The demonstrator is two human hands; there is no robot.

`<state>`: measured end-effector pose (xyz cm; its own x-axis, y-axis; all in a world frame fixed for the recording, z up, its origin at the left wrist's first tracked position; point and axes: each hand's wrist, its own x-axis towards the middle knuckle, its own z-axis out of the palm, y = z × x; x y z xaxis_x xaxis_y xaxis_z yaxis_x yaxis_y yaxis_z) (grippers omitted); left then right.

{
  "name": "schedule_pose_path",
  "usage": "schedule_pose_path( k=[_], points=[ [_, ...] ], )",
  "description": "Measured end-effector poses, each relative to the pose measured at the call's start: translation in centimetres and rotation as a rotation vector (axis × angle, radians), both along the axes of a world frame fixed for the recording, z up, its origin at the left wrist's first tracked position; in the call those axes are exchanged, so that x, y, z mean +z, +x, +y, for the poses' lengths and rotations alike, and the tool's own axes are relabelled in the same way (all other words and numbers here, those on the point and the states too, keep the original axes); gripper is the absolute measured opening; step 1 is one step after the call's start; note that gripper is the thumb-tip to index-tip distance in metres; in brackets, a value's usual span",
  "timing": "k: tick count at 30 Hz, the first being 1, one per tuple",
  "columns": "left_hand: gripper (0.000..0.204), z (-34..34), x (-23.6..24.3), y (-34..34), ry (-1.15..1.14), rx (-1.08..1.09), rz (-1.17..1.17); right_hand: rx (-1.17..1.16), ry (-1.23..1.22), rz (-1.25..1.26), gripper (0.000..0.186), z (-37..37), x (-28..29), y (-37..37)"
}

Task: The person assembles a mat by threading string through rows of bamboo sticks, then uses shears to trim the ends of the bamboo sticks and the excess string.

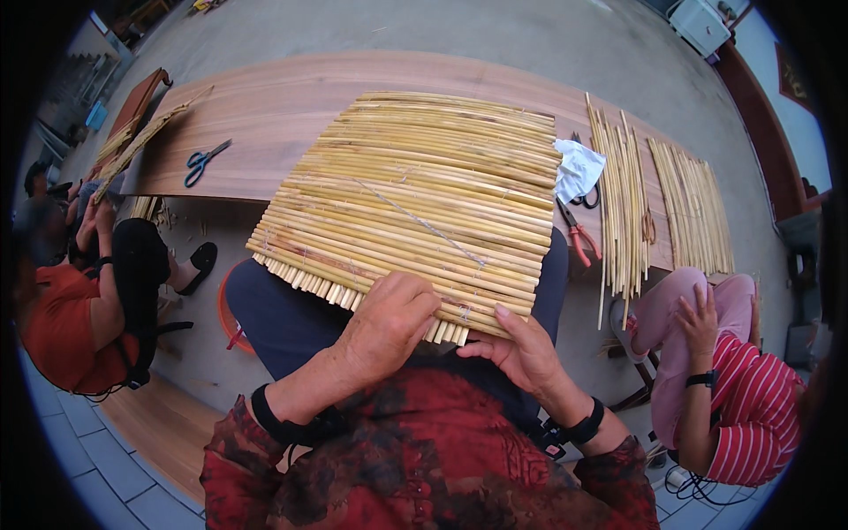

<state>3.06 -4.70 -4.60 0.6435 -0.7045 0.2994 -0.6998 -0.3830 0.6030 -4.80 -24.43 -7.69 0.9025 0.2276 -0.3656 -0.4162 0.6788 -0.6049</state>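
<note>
A mat of yellowish cane stalks (415,190), tied side by side, slopes from the table down onto my lap. A second layer of stalk ends (309,281) shows beneath its near left edge. At the near edge my left hand (389,322) is closed, its fingers curled on the top stalks; its fingertips are hidden. My right hand (521,353) grips the near right corner, thumb on top and fingers underneath. A thin grey strand (415,221) lies slantwise over the mat, and short bits of tie stick up between the stalks.
On the table (238,110) lie blue-handled scissors (205,163), a white cloth (579,170) over dark-handled scissors, red-handled pliers (576,234), loose stalks (621,203) and another stalk mat (693,208). Seated people flank me: one in orange (71,327) handling stalks, one in stripes (755,406).
</note>
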Motion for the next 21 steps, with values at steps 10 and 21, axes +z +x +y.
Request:
schedule_pose_path(
  k=[10,21],
  points=[
    [0.016,0.5,-1.0,0.8,0.062,-0.1,-0.08,-0.038,0.044,0.043,0.042,-0.1,-0.8,-0.3],
    [0.009,0.8,-1.1,1.2,0.194,-0.195,-0.245,-0.04,0.059,0.074,0.042,0.0,-1.1,-0.4]
  ],
)
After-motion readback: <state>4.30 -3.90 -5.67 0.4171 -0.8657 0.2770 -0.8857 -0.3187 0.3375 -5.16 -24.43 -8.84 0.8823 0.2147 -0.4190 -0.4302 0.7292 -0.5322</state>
